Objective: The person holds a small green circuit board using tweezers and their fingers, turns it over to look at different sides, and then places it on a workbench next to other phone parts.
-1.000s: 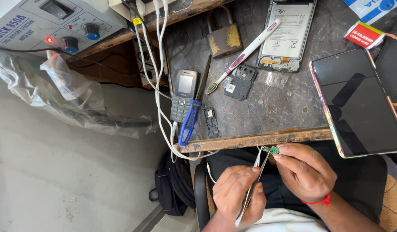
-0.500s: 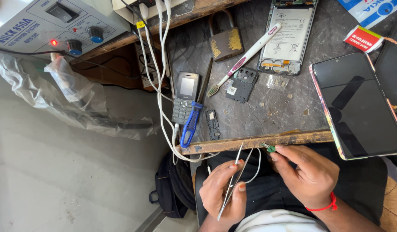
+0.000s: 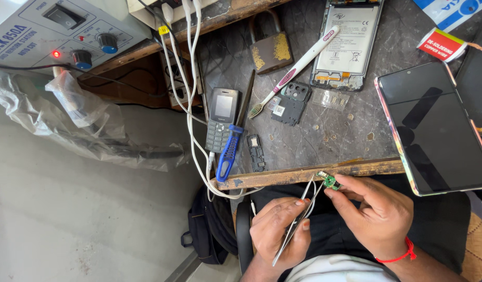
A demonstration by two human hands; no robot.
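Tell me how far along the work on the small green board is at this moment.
Done: a phone lies opened on the bench, a camera cover and small parts beside it. In hand: the right hand pinches a small green board while the left hand holds tweezers with tips at it. Left: the board is out of the phone, which remains open.

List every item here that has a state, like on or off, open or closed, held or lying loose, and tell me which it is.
Rework station: on, red light lit.
Keypad phone: screen dark.
Smartphone: screen dark, overhanging the bench edge.
Opened phone: back off, insides exposed.
Padlock: shackle closed.
Tweezers: held in left hand.
Green circuit board: pinched by right hand.
Screwdriver: lying loose.
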